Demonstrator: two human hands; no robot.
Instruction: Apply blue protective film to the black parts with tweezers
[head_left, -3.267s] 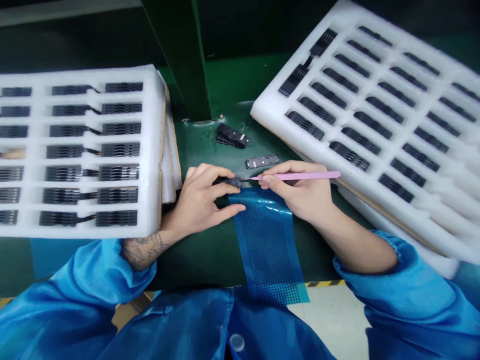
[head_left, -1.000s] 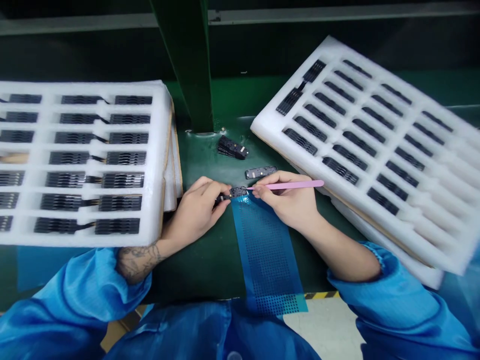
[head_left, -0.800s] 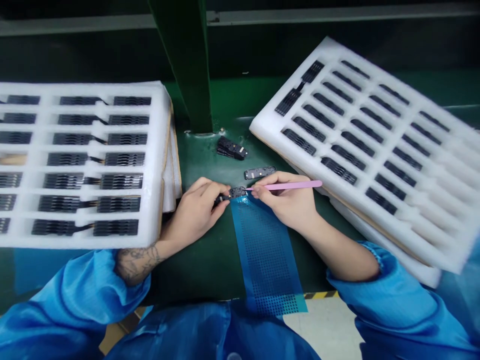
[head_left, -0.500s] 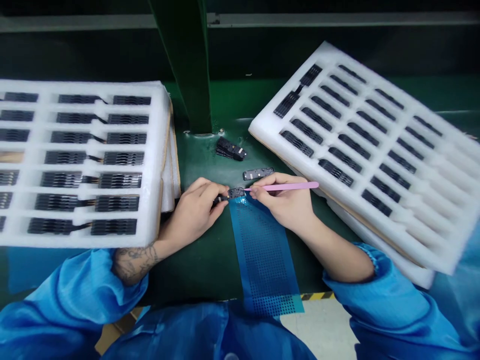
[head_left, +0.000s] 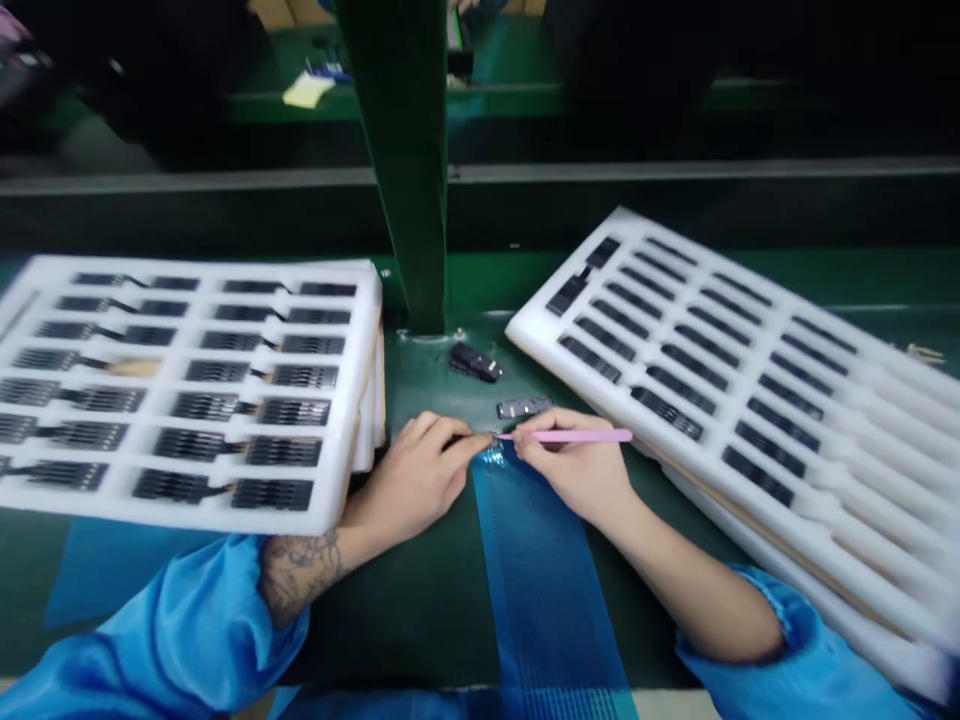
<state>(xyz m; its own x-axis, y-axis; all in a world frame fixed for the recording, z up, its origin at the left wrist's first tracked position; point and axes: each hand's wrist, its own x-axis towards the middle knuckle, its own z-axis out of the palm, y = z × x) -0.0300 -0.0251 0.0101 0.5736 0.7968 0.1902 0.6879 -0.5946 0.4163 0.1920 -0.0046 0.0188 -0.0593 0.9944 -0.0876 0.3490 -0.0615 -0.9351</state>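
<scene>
My left hand [head_left: 420, 480] is closed, pinching a small black part [head_left: 484, 441] against the far end of a blue perforated film strip [head_left: 536, 570] on the green bench. My right hand [head_left: 574, 470] is closed on pink tweezers [head_left: 581, 436], whose tip touches that small part. Two more black parts lie just beyond my hands: a flat one [head_left: 523, 408] and a thicker one [head_left: 476, 362].
A white foam tray [head_left: 187, 385] of black parts sits on a stack at the left. Another foam tray [head_left: 735, 390] of black parts slants at the right. A green post [head_left: 409, 160] rises behind the hands. Another bench shows in the far background.
The camera has tilted up, so hands and trays sit lower in view and the background bench appears. Both hands keep the same hold on the part and the tweezers.
</scene>
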